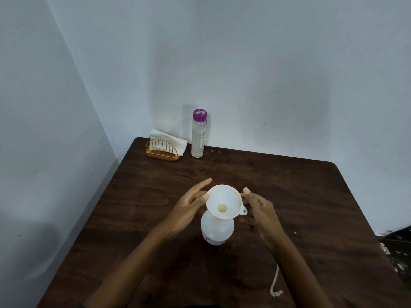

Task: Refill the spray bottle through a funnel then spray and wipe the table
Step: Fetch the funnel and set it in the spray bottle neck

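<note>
Funnel (223,202) is sitting in the open neck of the spray bottle (216,230), which is standing upright around the middle of the table (289,185), a little toward the near edge. Left hand (189,207) is lying spread at the funnel's left side, fingers straight, thumb tip touching the rim. Right hand (262,210) is hovering just beside the right side, thumb up, fingers loosely curled, gripping nothing; contact with the rim cannot be told. Risk, as judged: the wide funnel is making the narrow bottle top-heavy, so with neither hand gripping the body, a nudge or an off-centre pour is likely tipping it and wetting the table. Pouring fast is risking overflow at the small spout hole. The clear water bottle (198,136) is waiting at the far edge with its purple cap (199,114) on, so it is needing opening first, a two-handed job leaving the funnel unsteadied. Spray bottle is looking white, translucent, rounded at the shoulder, label low on its front, no spray head fitted; fill level cannot be read. Funnel is showing white with a hanging tab on its right. Gold napkin holder (162,150) is standing near the far left corner.
</note>
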